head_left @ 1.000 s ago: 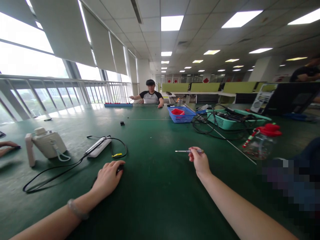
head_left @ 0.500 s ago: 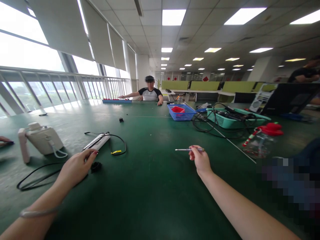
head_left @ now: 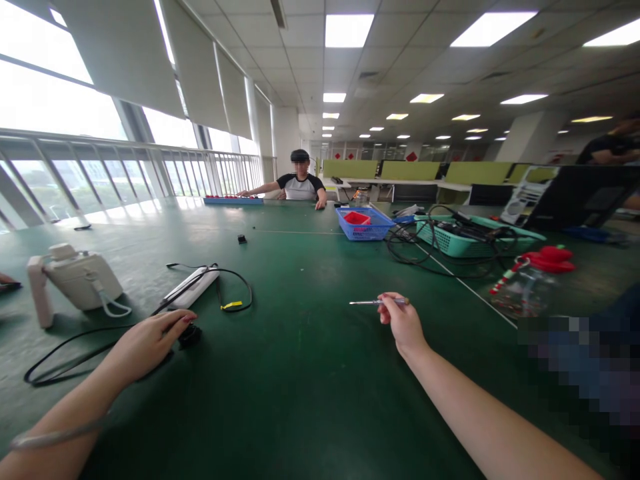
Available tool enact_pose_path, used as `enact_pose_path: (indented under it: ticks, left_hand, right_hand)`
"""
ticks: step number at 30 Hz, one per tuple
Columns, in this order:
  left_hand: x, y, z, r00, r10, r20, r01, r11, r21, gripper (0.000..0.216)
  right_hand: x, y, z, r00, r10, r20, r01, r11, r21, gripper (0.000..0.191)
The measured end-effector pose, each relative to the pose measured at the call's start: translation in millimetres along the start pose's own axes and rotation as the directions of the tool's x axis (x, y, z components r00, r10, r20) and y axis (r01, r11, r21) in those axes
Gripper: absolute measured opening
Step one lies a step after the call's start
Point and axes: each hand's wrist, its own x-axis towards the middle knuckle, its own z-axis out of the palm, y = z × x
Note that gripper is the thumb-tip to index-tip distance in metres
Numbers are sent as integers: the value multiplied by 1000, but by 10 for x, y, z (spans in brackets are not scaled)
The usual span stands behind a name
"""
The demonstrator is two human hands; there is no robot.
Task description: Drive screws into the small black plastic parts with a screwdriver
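Note:
In the head view, my right hand [head_left: 403, 320] pinches a small screwdriver [head_left: 367, 303] above the green table, its thin metal shaft pointing left and its handle mostly under my fingers. My left hand [head_left: 147, 343] is palm down at the left with fingers stretched out over a small black object [head_left: 190, 335]. Whether the fingertips touch that object I cannot tell. Just beyond the left hand lies a white power-strip-like bar [head_left: 193, 288], crossed by a black cable [head_left: 250, 283] with a yellow tag.
A beige bottle-shaped container [head_left: 83, 277] stands at far left. Toward the right are a blue basket [head_left: 367, 231], a teal basket [head_left: 450, 245] of cables and a clear jar [head_left: 530, 293] with a red lid. A person [head_left: 300, 180] sits across the green table [head_left: 280, 400].
My left hand has moved down slightly, away from the white bar and over the small black object. My right hand keeps the screwdriver in nearly the same place.

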Motion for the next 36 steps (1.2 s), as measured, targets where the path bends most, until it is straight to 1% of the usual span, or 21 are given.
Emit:
enact_pose_path:
  ticks: [3, 8, 12, 19, 21, 23, 26, 28, 31, 34, 36]
  left_hand:
    - [45, -91, 54, 999, -23, 48, 19, 997, 80, 41]
    - [85, -183, 128, 992, 35, 122, -46, 994, 95, 46]
    - [106, -231, 182, 986, 77, 147, -94, 989, 114, 58]
    - [117, -202, 216, 981, 99, 167, -117, 988, 102, 59]
    - [115, -218, 220, 982, 105, 157, -122, 987, 106, 57]
    - [105, -282, 210, 986, 121, 112, -133, 986, 98, 58]
    - [71, -479, 157, 993, 118, 24, -120, 990, 79, 72]
    - [40, -642, 111, 996, 91, 22, -92, 995, 45, 77]
    - [-9, -843, 72, 992, 77, 96, -69, 994, -89, 78]
    - [-38, -953, 95, 978, 100, 184, -58, 973, -222, 82]
    - [-36, -997, 133, 974, 92, 205, -34, 963, -268, 77]
  right_hand:
    - [-4, 1, 1, 1000, -5, 13, 5, 1000, -3, 20]
    - [8, 35, -1, 1000, -13, 20, 14, 1000, -12, 21]
    - [25, 71, -1, 1000, -18, 26, 18, 1000, -5, 24]
    - [45, 137, -29, 998, -35, 55, 36, 999, -23, 25]
    - [43, 136, -31, 998, -35, 58, 37, 999, -29, 24]
    - [34, 119, -26, 998, -33, 56, 35, 999, -38, 24]
    - [13, 79, -15, 998, -28, 62, 31, 998, -51, 25]
    - [3, 62, -10, 997, -31, 69, 35, 998, -53, 25]
    - [1, 65, -9, 996, -42, 73, 47, 997, -57, 26]
    - [12, 90, -14, 997, -47, 66, 50, 997, -50, 25]
    - [20, 108, -17, 997, -49, 61, 51, 998, -38, 25]
